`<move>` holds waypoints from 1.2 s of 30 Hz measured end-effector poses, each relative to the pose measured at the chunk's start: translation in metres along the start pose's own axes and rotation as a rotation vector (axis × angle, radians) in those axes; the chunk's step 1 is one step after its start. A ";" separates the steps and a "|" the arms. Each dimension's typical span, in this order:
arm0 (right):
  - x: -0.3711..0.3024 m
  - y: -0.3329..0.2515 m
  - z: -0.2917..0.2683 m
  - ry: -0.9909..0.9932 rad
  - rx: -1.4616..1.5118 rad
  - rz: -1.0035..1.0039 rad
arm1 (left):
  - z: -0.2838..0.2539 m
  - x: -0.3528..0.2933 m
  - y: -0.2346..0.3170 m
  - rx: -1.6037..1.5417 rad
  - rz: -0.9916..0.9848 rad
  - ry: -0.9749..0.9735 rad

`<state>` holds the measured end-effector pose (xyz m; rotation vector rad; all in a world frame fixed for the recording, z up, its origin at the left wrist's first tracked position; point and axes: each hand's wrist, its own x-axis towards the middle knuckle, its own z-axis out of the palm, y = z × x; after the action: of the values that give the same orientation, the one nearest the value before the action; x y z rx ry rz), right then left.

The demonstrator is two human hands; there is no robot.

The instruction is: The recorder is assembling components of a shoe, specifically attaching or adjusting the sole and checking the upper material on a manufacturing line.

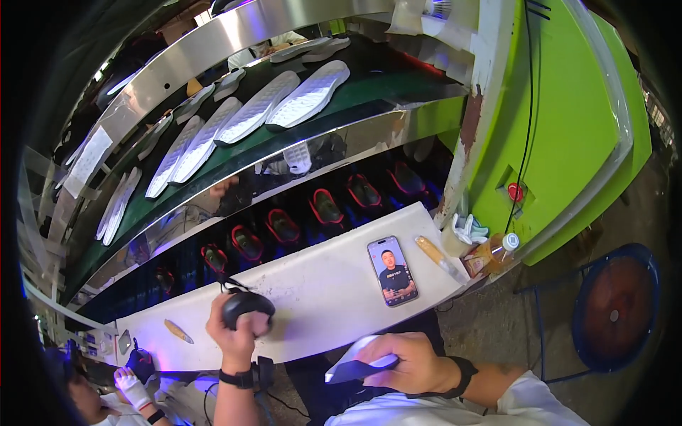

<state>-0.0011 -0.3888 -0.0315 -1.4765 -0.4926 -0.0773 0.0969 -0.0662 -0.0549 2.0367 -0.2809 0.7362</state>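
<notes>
While the left hand (231, 339) has its fingers around a black shoe-like item (245, 305) over the bench (316, 284), the right hand (413, 362) holds in its fingers a white-and-dark sole (353, 370) near the bench's edge.

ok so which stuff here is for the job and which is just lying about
Probably the job:
- held black shoe
- held sole
- white soles
- red-trimmed shoes

Apparently just lying about:
- phone
- drink bottle
- round stool
</notes>
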 end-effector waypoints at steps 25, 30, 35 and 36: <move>0.007 -0.004 0.027 -0.144 -0.169 0.036 | -0.012 -0.092 0.123 -0.172 -0.027 -0.373; -0.006 -0.008 0.024 -0.245 -0.152 -0.024 | -0.020 -0.099 0.130 -0.205 -0.040 -0.445; -0.011 -0.007 0.024 -0.250 -0.114 -0.015 | -0.021 -0.100 0.132 -0.143 0.005 -0.487; -0.012 -0.006 0.025 -0.246 -0.115 -0.015 | -0.021 -0.100 0.131 -0.140 0.018 -0.484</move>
<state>-0.0208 -0.3685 -0.0300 -1.6035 -0.7083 0.0663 -0.0516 -0.1290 -0.0156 2.0557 -0.6088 0.2150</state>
